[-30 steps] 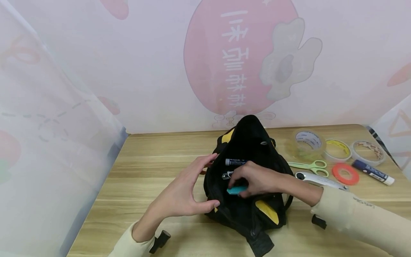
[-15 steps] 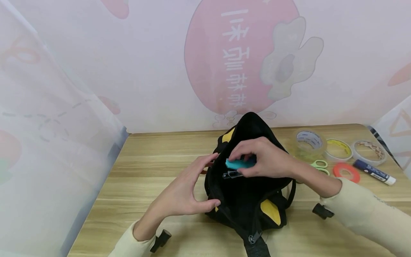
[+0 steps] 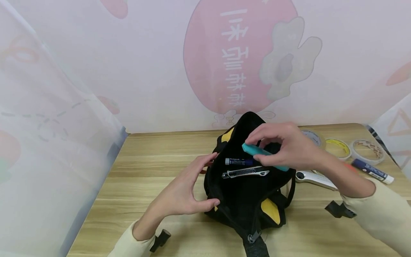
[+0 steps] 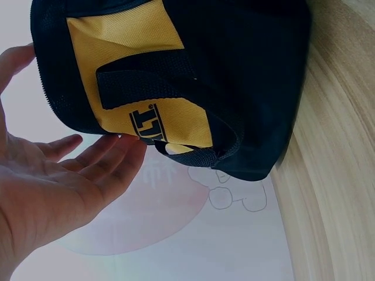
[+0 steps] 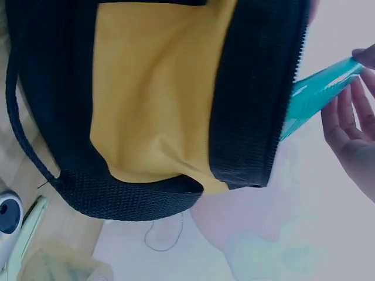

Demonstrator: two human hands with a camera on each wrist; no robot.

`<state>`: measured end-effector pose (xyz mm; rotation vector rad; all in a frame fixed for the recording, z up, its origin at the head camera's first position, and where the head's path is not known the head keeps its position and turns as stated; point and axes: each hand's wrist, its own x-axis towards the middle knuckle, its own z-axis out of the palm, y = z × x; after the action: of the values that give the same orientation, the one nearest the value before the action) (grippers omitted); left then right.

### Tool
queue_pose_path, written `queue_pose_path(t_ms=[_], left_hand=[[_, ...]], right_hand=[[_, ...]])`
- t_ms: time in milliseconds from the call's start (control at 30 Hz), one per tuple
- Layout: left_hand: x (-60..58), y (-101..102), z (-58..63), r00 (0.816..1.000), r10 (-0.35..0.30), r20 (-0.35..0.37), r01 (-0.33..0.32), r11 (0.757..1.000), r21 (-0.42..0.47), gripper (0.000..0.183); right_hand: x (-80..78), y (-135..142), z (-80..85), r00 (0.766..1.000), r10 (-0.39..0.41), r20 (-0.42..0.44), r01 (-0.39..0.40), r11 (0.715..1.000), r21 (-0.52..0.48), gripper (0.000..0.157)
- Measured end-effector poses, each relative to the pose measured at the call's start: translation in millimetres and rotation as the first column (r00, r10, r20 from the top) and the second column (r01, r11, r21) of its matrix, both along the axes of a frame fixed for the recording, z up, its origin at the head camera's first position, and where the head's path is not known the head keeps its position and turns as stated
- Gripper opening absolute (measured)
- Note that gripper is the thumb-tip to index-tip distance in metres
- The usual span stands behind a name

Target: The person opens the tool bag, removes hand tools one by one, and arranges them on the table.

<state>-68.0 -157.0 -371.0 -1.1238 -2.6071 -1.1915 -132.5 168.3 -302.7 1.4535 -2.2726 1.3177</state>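
Observation:
A black and yellow zippered tool bag (image 3: 270, 213) stands on the table with its mouth open. My left hand (image 3: 183, 191) holds its left end, thumb and fingers spread wide at the rim. In the left wrist view the fingertips touch the bag's side (image 4: 126, 44) near a strap. My right hand (image 3: 289, 146) pinches a long, slim teal plastic item (image 3: 257, 149) over the mouth. The right wrist view shows that teal item (image 5: 322, 91) sloping past the zipper edge. A utility knife (image 3: 245, 172) and a dark blue glue stick (image 3: 239, 162) lie inside the bag.
Right of the bag on the wooden table (image 3: 160, 146) are clear tape (image 3: 314, 138), a yellow-cored roll (image 3: 338, 148), another tape roll (image 3: 369, 151), a second glue stick (image 3: 372, 171) and a silver tool (image 3: 316, 179). A printed cloth wall (image 3: 154, 71) rises behind.
My right hand has lifted the teal item from inside the bag, moving up and right. The knife and glue stick inside now show more fully. My left hand stays in place.

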Motion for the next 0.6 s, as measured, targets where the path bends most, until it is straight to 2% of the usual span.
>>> queue_pose_path(t_ms=[167, 267, 333, 467, 600], left_hand=[[0.0, 0, -0.8, 1.000, 0.009, 0.011, -0.009, 1.000, -0.003, 0.106], [-0.6, 0, -1.6, 1.000, 0.006, 0.011, -0.006, 1.000, -0.001, 0.106], [-1.0, 0, -1.9, 1.000, 0.004, 0.009, -0.004, 1.000, -0.001, 0.106], [-1.0, 0, -1.4, 1.000, 0.004, 0.009, -0.004, 1.000, -0.001, 0.105], [-0.7, 1, -0.4, 1.000, 0.003, 0.014, -0.003, 1.000, -0.002, 0.106]], right_hand=[[3.7, 6, 11.0, 0.999, 0.042, -0.032, -0.045, 0.991, -0.130, 0.048], [5.0, 13, 18.1, 0.996, 0.063, -0.066, -0.073, 0.985, -0.159, 0.049], [7.0, 19, 21.9, 0.995, 0.048, -0.086, -0.059, 0.988, -0.141, 0.049], [11.5, 34, 25.1, 0.991, -0.047, -0.125, 0.042, 0.998, -0.036, 0.051], [14.2, 48, 22.3, 0.982, -0.107, -0.155, 0.116, 0.992, 0.051, 0.056]])
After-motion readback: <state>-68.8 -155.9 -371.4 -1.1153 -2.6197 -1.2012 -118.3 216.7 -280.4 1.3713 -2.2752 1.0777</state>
